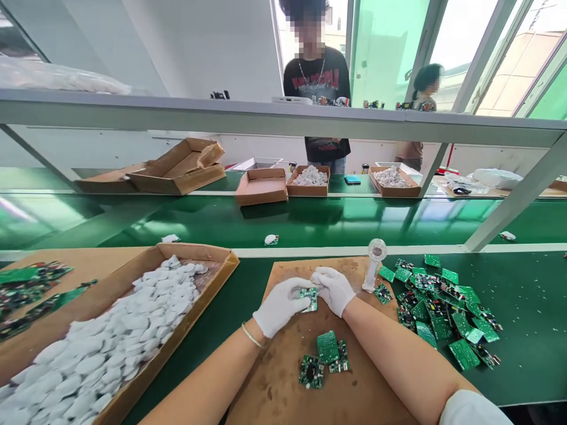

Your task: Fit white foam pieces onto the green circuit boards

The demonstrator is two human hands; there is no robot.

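Both my hands wear white gloves and meet over a brown wooden board [283, 378]. My left hand [279, 306] and my right hand [333, 289] are closed together on one small green circuit board [309, 297]. Three more green circuit boards [325, 357] lie on the wooden board nearer to me. A heap of several green circuit boards [438, 307] lies to the right of my right hand. A small clear plastic part [373, 265] stands upright just beyond my right hand.
A cardboard tray [133, 283] of white plastic shells [110, 336] sits at my left, with more circuit boards [26, 292] beyond it. A green conveyor belt [310, 221] runs across. Cardboard boxes [308, 180] and two people [316, 77] are on the far side, behind a metal shelf rail [266, 115].
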